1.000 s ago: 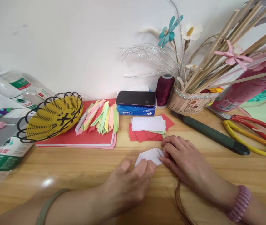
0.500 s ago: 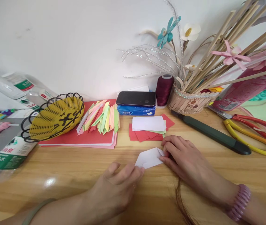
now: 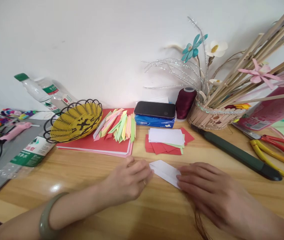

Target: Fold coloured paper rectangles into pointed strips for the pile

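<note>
A small white sheet of paper (image 3: 165, 171), with a folded corner and a crease, lies between my hands on the wooden table. My left hand (image 3: 133, 176) has its fingers closed at the paper's left tip, pinching it. On the paper's right end rest the fingers of my right hand (image 3: 207, 188), bunched together; the thumb is hidden beneath them. Just behind the paper is a stack of small slips, white (image 3: 166, 136) on top and red (image 3: 154, 147) below, with some green between. Brown hair-like strands (image 3: 200, 225) hang by my right wrist.
Behind are a yellow basket (image 3: 78, 121), folded paper strips (image 3: 122, 126) on red sheets, a phone (image 3: 154, 110) on a blue tissue pack, a maroon thread spool (image 3: 185, 103) and a stick-sided planter (image 3: 207, 116). Right lie a dark green-handled tool (image 3: 242, 155) and scissors (image 3: 269, 153); left, plastic bottles (image 3: 32, 153).
The paper has been turned, so its folded corner now points left instead of right. My right hand has shifted its grip and lies flatter over the right end. The view has swung left.
</note>
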Action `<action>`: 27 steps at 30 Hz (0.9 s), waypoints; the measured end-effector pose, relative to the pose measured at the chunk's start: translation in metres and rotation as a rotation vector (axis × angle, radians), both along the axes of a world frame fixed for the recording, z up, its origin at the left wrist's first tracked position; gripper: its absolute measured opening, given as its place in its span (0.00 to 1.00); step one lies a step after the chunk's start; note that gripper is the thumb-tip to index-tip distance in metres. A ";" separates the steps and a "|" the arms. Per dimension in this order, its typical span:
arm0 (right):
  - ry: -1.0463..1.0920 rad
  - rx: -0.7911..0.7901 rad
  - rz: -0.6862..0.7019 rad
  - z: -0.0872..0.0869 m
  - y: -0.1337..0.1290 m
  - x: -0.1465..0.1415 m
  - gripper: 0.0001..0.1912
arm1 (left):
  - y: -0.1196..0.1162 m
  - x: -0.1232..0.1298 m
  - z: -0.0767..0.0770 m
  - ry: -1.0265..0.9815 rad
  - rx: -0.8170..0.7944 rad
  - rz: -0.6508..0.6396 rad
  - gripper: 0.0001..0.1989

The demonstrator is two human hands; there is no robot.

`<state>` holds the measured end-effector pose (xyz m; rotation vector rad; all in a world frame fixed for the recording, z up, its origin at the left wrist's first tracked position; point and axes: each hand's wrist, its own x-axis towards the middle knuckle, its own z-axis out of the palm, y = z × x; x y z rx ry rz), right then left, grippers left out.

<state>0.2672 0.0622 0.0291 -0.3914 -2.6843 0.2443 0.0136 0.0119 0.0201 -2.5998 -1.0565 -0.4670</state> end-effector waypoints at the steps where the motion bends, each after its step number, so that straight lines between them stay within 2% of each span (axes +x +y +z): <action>1: 0.011 -0.024 0.017 0.004 -0.005 -0.004 0.15 | 0.002 0.002 -0.001 -0.011 0.018 0.014 0.11; 3: 0.012 -0.099 0.067 0.009 -0.014 -0.012 0.17 | 0.004 0.009 -0.001 -0.016 -0.050 0.085 0.09; 5: -0.001 -0.160 0.107 0.011 -0.020 -0.016 0.17 | 0.007 0.017 0.000 -0.019 -0.183 0.120 0.13; 7: 0.031 -0.250 0.106 0.007 -0.020 -0.016 0.18 | 0.012 0.024 0.002 -0.015 -0.296 0.100 0.17; 9: 0.072 -0.298 -0.038 0.001 -0.015 -0.011 0.17 | 0.020 0.028 0.003 -0.009 -0.364 0.070 0.17; 11: 0.069 -0.250 -0.188 -0.007 -0.007 -0.004 0.15 | 0.029 0.029 0.002 -0.021 -0.380 0.053 0.16; 13: 0.028 -0.162 -0.221 -0.012 0.000 0.001 0.13 | 0.036 0.028 0.000 -0.059 -0.357 0.037 0.14; 15: -0.018 -0.087 -0.196 -0.014 0.003 0.003 0.11 | 0.039 0.025 -0.001 -0.155 -0.299 0.033 0.09; 19: -0.071 0.009 -0.190 -0.013 0.001 0.002 0.12 | 0.024 0.020 -0.001 -0.320 -0.157 0.012 0.07; 23: -0.072 0.099 -0.212 -0.016 -0.004 0.001 0.13 | 0.004 0.015 -0.002 -0.180 -0.046 -0.056 0.06; 27: -0.057 0.120 -0.216 -0.018 -0.005 0.000 0.11 | -0.001 0.011 -0.007 -0.061 -0.001 -0.074 0.05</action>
